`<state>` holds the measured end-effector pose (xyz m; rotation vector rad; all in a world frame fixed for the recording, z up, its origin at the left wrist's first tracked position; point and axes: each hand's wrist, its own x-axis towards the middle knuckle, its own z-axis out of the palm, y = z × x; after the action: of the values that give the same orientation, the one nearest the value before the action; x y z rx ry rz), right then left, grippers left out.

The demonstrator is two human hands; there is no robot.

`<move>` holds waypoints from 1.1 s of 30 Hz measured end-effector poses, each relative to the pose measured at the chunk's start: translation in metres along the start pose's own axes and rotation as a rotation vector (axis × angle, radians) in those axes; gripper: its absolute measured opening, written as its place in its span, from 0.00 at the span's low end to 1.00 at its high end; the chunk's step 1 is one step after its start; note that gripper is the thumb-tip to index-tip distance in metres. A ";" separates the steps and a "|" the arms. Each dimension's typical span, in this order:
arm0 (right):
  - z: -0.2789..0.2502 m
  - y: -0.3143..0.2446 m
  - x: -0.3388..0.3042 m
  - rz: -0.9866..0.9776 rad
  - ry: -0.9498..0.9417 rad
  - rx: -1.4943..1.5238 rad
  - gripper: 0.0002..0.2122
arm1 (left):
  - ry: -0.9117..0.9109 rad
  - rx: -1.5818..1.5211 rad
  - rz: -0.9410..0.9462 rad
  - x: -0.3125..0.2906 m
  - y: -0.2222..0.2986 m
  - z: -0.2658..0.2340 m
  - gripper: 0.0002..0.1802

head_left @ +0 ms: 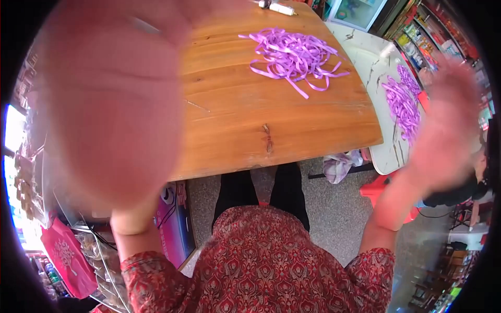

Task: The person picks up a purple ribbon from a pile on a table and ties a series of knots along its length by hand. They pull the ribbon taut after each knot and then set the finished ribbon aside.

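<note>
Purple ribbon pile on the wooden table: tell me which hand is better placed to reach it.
Probably the right hand. Both hands are raised, blurred and empty, close to the camera. The purple ribbon pile lies right of centre on the wooden table; the left hand is up over the table's left side, farther off.

Wooden desk [235, 120], warm brown, grain and a dark knot showing near the front edge. Loose heap of purple ribbon strips [292, 55] lies on its far right part, a few strands trailing toward the middle. Small whitish tube-like item [281, 7] at the far edge, too cut off to identify. Left part of the top is hidden from view. Just to the right stands a white marble-pattern table [376, 68] with a second pile of purple strips [403, 104] on it. Grey speckled floor [334, 208] below, a crumpled cloth [339, 164] lying on it.
</note>
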<state>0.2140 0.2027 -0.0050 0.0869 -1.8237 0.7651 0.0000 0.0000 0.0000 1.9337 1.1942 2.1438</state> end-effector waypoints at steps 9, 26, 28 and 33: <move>0.031 0.141 -0.070 0.055 -0.276 -0.649 0.08 | 0.055 0.320 -0.430 -0.083 -0.154 0.071 0.11; 0.059 0.208 -0.056 0.086 -0.404 -0.528 0.05 | 0.177 0.345 -0.618 -0.077 -0.200 0.073 0.12; 0.072 0.190 -0.044 0.158 -0.385 -0.347 0.04 | 0.145 0.506 -0.335 -0.071 -0.191 0.069 0.18; 0.085 0.149 -0.024 0.290 -0.497 -0.071 0.05 | 0.145 0.419 -0.225 -0.058 -0.182 0.069 0.24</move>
<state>0.0927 0.2677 -0.1097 -0.0399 -2.3690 0.9383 -0.0115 0.1358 -0.1501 1.6792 1.9160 2.0713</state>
